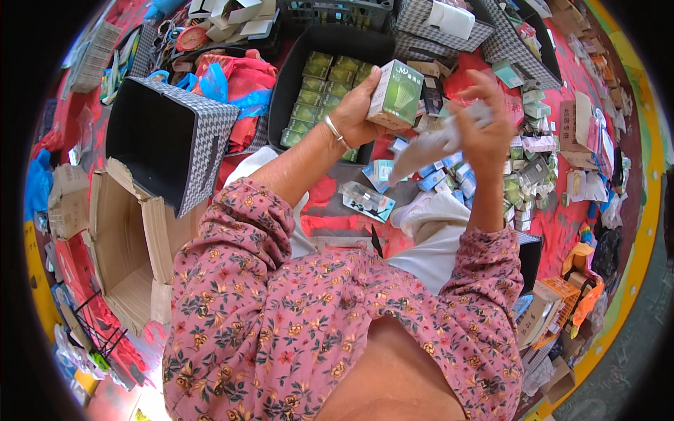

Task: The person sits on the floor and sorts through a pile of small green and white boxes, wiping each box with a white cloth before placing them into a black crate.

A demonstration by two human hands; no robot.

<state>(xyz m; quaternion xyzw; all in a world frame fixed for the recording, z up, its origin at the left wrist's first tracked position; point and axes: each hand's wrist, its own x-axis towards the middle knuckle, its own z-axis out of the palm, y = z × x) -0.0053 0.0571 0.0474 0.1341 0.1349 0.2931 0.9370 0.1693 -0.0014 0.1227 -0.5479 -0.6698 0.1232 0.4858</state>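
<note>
A green and white light bulb box [396,95] is gripped in my left hand [359,107], with a bulb picture on its front side. My right hand [486,125] is bent around a pale greyish cloth [434,149], blurred by motion, which hangs down to the left just beside the box. Beyond my left hand stands a black bin [283,88] with rows of similar green boxes [306,105] inside. Beneath both hands, a clear plastic blister pack [366,201] lies on the red floor covering.
To the left, a black bin with a houndstooth outside [203,133] lies tipped beside an open cardboard carton [126,238]. Many small boxes [526,182] are heaped at the right. Red and blue plastic bags [246,77] fill a container at the far left.
</note>
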